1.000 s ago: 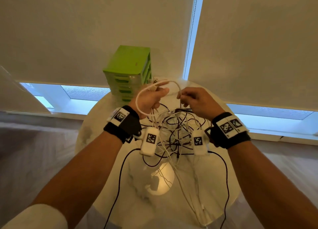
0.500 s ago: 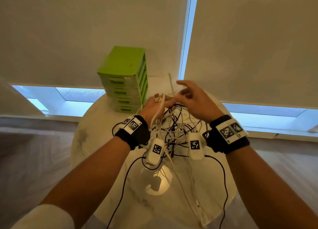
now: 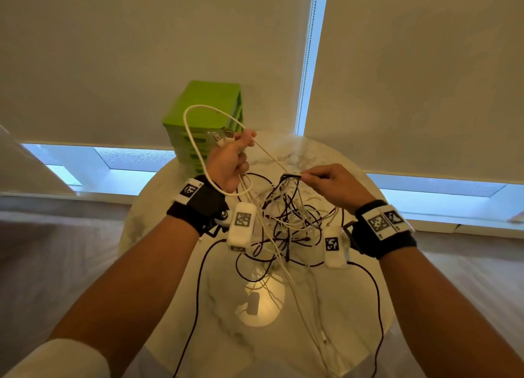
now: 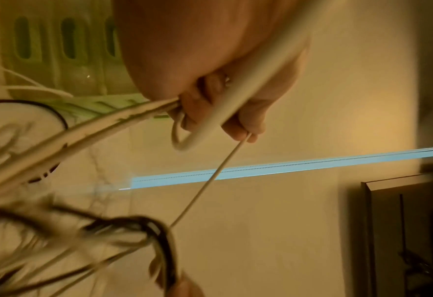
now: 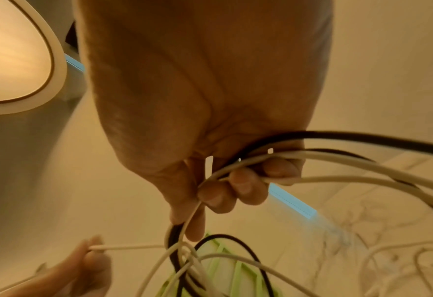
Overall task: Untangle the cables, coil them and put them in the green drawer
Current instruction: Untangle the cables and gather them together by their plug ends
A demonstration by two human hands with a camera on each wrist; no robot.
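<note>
A tangle of white and dark cables (image 3: 286, 221) hangs over the round marble table (image 3: 354, 306). My left hand (image 3: 229, 162) is raised in front of the green drawer unit (image 3: 208, 113) and grips a white cable (image 3: 195, 139) that loops above it, with the plug ends by its fingertips. A thin white strand (image 4: 210, 180) runs taut from my left hand (image 4: 225, 112) to the tangle. My right hand (image 3: 331, 184) holds a bunch of dark and white cables (image 5: 238, 170) at the top of the tangle, pinched in its curled fingers (image 5: 235, 186).
The drawer unit stands at the table's far left edge, drawers closed. Roller blinds (image 3: 411, 79) hang behind, with a bead chain (image 3: 307, 51) between them. A lamp's reflection (image 3: 261, 301) shines on the table. Cable ends trail over the near edge (image 3: 323, 340).
My hands were together at the tangle; now the left has lifted up and away, drawing a white loop and a taut strand out, while the right has moved lower with the tangle.
</note>
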